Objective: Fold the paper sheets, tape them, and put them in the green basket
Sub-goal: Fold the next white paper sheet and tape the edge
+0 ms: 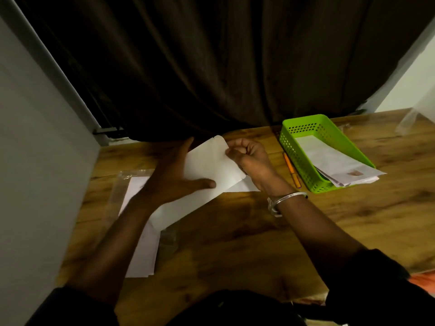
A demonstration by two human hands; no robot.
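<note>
Now, folded sheet (207, 168): mid-desk and tilted, far corner pointing to 12 o'clock, held between both hands. I can't tell whether its near end touches the desk.
Left hand (179, 177): at the sheet's 9 o'clock and gripping it, with the thumb laid across the near face and the fingers reaching behind the far edge.
Right hand (249, 158): at the sheet's 3 o'clock, fingers curled tight, pinching the right edge just below the top corner. Whether anything small sits between the fingertips, I can't tell.
Green basket (292, 143): at 2 o'clock on the desk, near the right hand but apart from it.
Folded papers (329, 158): already lying in the basket, a loose pile poking out over its near end toward 4 o'clock.
Orange pen (292, 171): flat on the desk, just beside the basket's left wall, between the basket and the right wrist.
Stack of sheets (143, 252): at 8 o'clock, partly under the left forearm, resting on a clear plastic sleeve (122, 184).
Bracelet (290, 196): silver, on the right wrist.
Curtain (211, 67): dark folds hanging at 12 o'clock, behind the desk's far edge.
Desk (235, 245): wood grain, carrying everything.
</note>
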